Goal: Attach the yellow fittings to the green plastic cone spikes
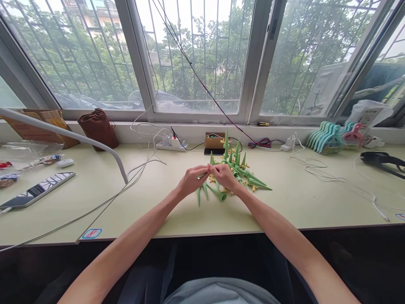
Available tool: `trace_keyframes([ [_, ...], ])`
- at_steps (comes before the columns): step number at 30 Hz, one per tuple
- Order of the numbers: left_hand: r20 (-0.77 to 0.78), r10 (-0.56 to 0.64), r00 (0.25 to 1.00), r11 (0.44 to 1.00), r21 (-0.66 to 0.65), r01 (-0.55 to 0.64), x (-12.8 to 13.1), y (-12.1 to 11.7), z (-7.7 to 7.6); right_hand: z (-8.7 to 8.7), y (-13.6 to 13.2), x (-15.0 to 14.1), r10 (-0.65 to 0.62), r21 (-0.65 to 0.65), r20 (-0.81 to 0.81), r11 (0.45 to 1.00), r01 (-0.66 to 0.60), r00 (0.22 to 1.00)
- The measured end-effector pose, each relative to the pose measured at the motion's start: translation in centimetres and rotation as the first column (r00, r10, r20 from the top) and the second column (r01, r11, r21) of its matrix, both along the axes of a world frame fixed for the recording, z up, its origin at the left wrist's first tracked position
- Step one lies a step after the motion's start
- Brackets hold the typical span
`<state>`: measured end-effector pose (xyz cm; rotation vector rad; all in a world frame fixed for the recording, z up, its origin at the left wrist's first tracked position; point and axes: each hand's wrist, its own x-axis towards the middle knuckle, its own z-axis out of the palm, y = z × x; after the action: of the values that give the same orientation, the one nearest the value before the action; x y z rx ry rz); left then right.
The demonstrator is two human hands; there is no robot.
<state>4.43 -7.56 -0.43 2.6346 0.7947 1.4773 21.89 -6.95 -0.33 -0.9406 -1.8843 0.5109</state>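
Note:
My left hand (192, 180) and my right hand (224, 176) meet above the pile on the table, fingers closed and touching. A bit of green plastic shows between the fingers of my left hand, which looks closed on a green spike. My right hand is pinched shut, and whatever its fingertips hold is hidden. Around and behind the hands lie several green cone-shaped plastic spikes (255, 182), with some standing upright (226, 145). Small yellow valve pieces (254, 188) are scattered among them. One spike (219, 194) lies with its hollow end towards me.
Behind the pile are a small cardboard box (215, 138) and a dark phone (214, 151). A power strip (171, 145) and white cables lie to the left, near a brown pouch (98, 128). Teal hangers (324, 137) and black headphones (384, 162) are at right.

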Motion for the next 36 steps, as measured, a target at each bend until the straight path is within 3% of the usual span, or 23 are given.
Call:
trace_keyframes([
  [5, 0.147, 0.012, 0.989, 0.979, -0.203, 0.019, 0.2, -0.2, 0.4, -0.1, 0.5, 0.1, -0.101, 0.005, -0.025, 0.995, 0.101, 0.995],
  [9, 0.233, 0.101, 0.967, 0.938, -0.347, -0.015, 0.0, 0.2, 0.8, -0.2, 0.7, 0.3, -0.154, 0.016, -0.027, 0.988, 0.154, 0.988],
  [15, 0.276, 0.34, 0.899, 0.881, -0.428, -0.202, -1.1, 1.8, 0.3, -0.3, 0.4, 0.1, -0.121, 0.058, 0.01, 0.991, 0.12, 0.993],
  [22, 0.336, 0.35, 0.875, 0.836, -0.533, -0.13, -1.3, 3.1, -0.5, -0.5, 0.3, -0.1, -0.1, 0.067, 0.026, 0.993, 0.098, 0.995],
  [36, 0.055, 0.329, 0.943, 0.826, -0.5, -0.26, -0.8, 4.1, -1.5, -0.4, 0.0, 0.0, -0.056, 0.06, 0.065, 0.997, 0.053, 0.996],
])
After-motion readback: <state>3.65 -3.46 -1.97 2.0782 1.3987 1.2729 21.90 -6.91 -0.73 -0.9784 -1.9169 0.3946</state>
